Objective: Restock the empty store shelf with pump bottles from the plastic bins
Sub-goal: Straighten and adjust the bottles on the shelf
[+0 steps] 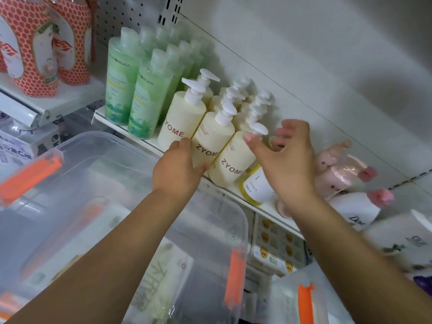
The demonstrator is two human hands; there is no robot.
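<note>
Several cream ZYOME pump bottles [181, 118] stand in rows on the white shelf [149, 141]. My left hand [177, 169] touches the front of the middle front bottle [212, 139], thumb and fingers around its lower part. My right hand [285, 160] is spread with relaxed fingers beside the right front bottle [231, 164], its thumb near that bottle's pump head. A yellow bottle with a white label [256, 185] stands partly behind my right hand.
Green bottles [121, 83] fill the shelf's left part. Pink pump bottles [339, 169] and a white Dove bottle [355, 209] lie to the right. Clear plastic bins with orange latches [70, 183] sit below, in front of the shelf. Orange refill bags [35, 47] stand upper left.
</note>
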